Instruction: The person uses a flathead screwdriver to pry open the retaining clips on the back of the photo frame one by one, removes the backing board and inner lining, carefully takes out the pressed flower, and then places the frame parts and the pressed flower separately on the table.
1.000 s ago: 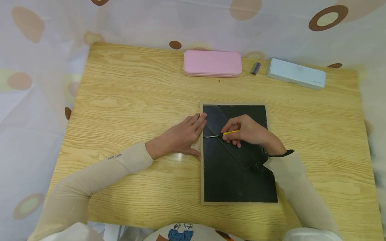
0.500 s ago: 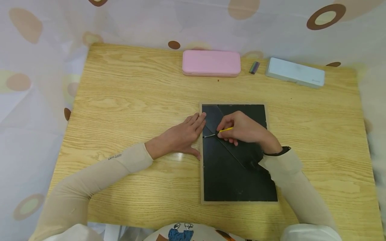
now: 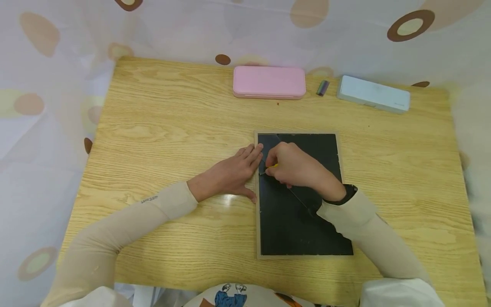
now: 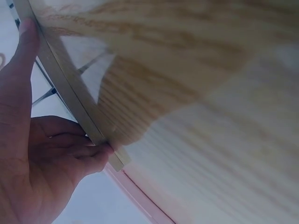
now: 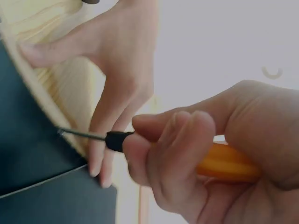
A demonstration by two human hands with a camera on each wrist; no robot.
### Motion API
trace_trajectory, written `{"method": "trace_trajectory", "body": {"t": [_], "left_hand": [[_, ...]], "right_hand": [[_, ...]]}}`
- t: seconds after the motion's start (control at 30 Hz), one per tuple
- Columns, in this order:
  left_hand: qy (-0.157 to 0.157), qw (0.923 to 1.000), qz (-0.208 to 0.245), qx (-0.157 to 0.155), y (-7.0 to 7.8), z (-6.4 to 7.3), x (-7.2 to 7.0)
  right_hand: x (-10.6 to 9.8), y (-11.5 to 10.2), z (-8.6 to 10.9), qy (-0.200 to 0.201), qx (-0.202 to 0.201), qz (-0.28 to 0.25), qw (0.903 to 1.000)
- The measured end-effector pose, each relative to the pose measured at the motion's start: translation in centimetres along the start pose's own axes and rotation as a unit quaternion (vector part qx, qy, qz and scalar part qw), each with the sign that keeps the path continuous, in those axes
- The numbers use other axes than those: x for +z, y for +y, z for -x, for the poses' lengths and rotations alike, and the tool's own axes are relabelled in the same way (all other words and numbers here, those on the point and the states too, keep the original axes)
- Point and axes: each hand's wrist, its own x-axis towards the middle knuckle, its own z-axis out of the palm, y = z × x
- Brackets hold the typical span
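A picture frame (image 3: 258,230) with a thin light wooden rim lies back up on the table, showing its black backing board (image 3: 299,234). A diagonal flap (image 3: 269,145) runs across the board. My left hand (image 3: 235,172) rests against the frame's left side, fingers straight and thumb spread along the rim. Between thumb and fingers my right hand (image 3: 297,166) grips a screwdriver (image 5: 226,163) with a yellow-orange handle and black collar. Its metal shaft points left, tip right at the inner edge of the rim in the right wrist view. From the head, my fingers hide most of the screwdriver.
At the back of the wooden table (image 3: 172,123) lie a pink pencil case (image 3: 269,81), a small multicoloured block (image 3: 323,88) and a pale blue case (image 3: 374,94). A white patterned cloth (image 3: 184,30) hangs behind the table.
My right hand has moved left toward the rim and now covers more of the screwdriver, whose tip stays at the frame's left edge. My left hand has stayed in place.
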Motion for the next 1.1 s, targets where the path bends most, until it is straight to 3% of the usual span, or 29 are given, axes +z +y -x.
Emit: {"method": "trace_trajectory", "body": {"t": [0.4, 0.63, 0.8, 0.87, 0.97, 1.1], "left_hand": [[0.013, 0.9994, 0.030, 0.009, 0.0, 0.1, -0.3], [-0.020, 0.9895, 0.143, -0.014, -0.1, 0.1, -0.5], [-0.032, 0.9845, 0.170, -0.028, -0.4, -0.2, -0.4], [-0.029, 0.9864, 0.159, -0.026, -0.6, -0.3, -0.2], [-0.016, 0.9953, 0.094, -0.013, -1.1, -0.7, -0.1], [-0.006, 0.9999, 0.010, 0.002, -2.1, -0.9, -0.5]], "right_hand": [[1.9, -3.7, -0.2, 0.030, -0.018, 0.070, 0.9969], [3.1, -5.8, -0.7, 0.035, 0.016, 0.110, 0.9932], [3.3, -5.5, -0.9, 0.041, 0.015, 0.128, 0.9908], [3.2, -5.0, -0.7, 0.044, 0.011, 0.137, 0.9896], [2.8, -3.7, -0.2, 0.059, 0.011, 0.133, 0.9893], [2.0, -1.2, 1.0, 0.084, 0.036, 0.059, 0.9941]]}}
